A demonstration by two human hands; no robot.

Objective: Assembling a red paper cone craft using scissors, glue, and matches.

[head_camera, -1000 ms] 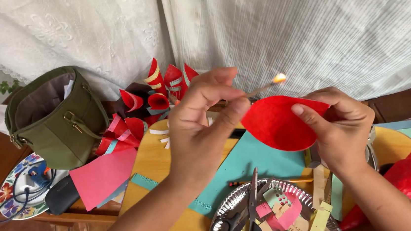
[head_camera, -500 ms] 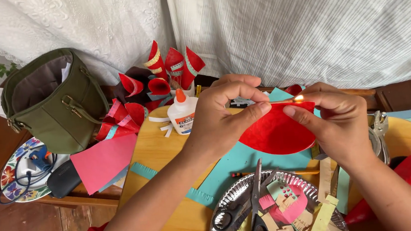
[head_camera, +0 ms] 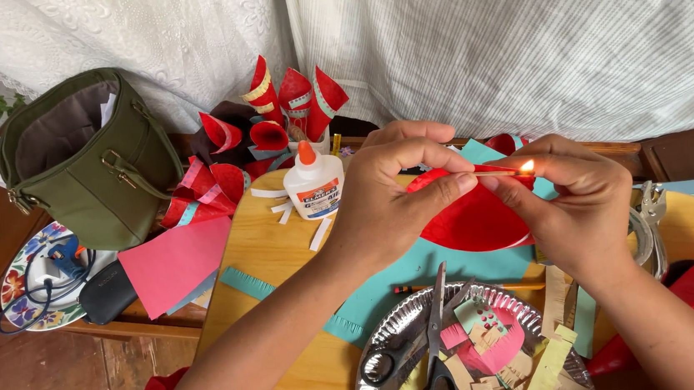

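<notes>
White curtains hang behind a crowded wooden bench [head_camera: 285, 250], and I've got both hands up in the middle of it. Compared with a moment ago the flame has come right down: the lit matchstick [head_camera: 502, 173] was held clear above the red paper piece [head_camera: 471, 222], and now its small flame sits at the paper's upper edge, so I judge the heat is being put to that edge right now. My left hand [head_camera: 390, 204] has its fingers pinched shut on the matchstick's bare end; my right hand [head_camera: 574, 208] has its fingers closed on the red paper, holding it above the teal sheet [head_camera: 421, 276] near the bench's middle. Toward the back edge stands a white glue bottle [head_camera: 314, 185] with an orange cap and an orange-and-blue label, red paper cones [head_camera: 288, 100] clustered behind it. At the left edge an olive green bag [head_camera: 93, 167] stands open, a pink sheet [head_camera: 173, 264] beside it. Along the front edge a silver foil plate [head_camera: 377, 343] carries scissors [head_camera: 431, 338] and paper scraps.
</notes>
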